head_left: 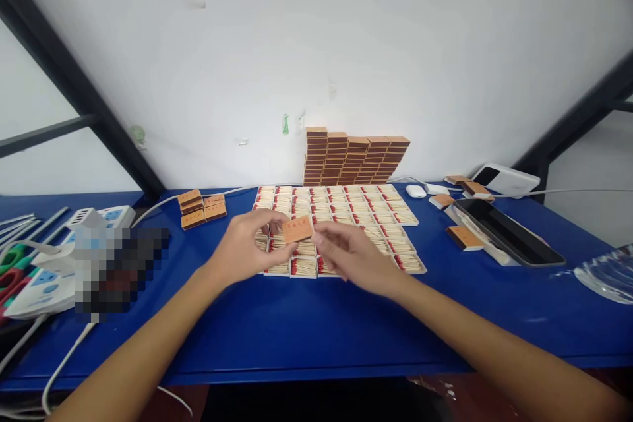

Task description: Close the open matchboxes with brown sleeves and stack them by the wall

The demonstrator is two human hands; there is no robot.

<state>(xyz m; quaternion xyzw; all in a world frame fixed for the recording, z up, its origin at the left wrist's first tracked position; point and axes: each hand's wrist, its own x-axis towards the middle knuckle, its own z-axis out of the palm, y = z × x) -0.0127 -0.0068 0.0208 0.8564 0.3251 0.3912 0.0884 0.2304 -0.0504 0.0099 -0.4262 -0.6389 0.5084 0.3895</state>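
On my far left, red and green handles (12,279) are lying by a white power strip (55,295) on the blue tabletop (297,330), and a black metal post (89,95) is slanting across the pale wall (247,66). A small stack of matchboxes (192,218) is sitting further in. My left hand (247,247) is pinching a printed matchbox (297,229) between thumb and fingers, above rows of match-filled trays (408,264). Behind these, brown-sided matchboxes (346,161) are standing in columns by the wall. My right hand (353,254) is pinching the box's right end. Further right, a white case (415,192) is lying near the wall, a black-screened smartphone (509,231) is resting near loose matchboxes (463,237), and another black post (568,115) is leaning outward.
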